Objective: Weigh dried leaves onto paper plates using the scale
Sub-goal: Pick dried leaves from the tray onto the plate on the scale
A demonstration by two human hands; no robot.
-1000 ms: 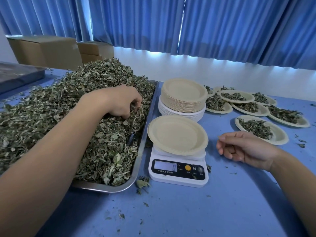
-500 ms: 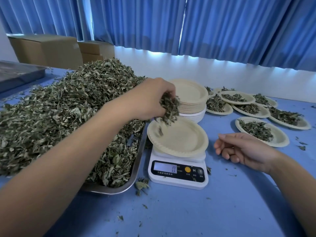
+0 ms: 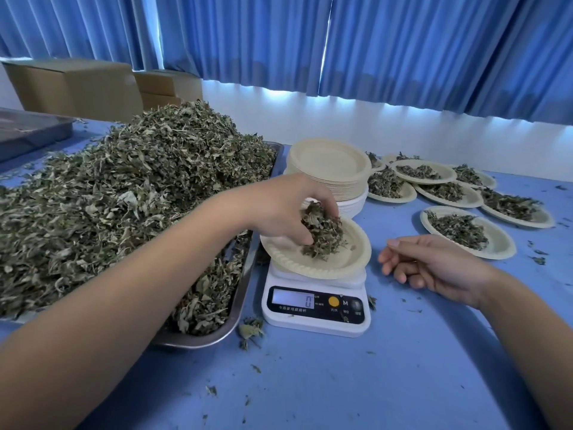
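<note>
Left hand (image 3: 285,209) was pinching a loose clump of dried leaves (image 3: 322,234) just over the paper plate (image 3: 294,265) on the scale (image 3: 316,308), mid-surface, display at 0. Right hand (image 3: 434,265) lay loosely curled, holding nothing. Leaves looked feather-light and crumbly, so a soft cupped grab probably beat squeezing.

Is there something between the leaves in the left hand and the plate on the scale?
Nothing visible does. The left hand holds the leaves directly over the paper plate on the scale. The right hand rests apart, on the table beside the scale.
</note>
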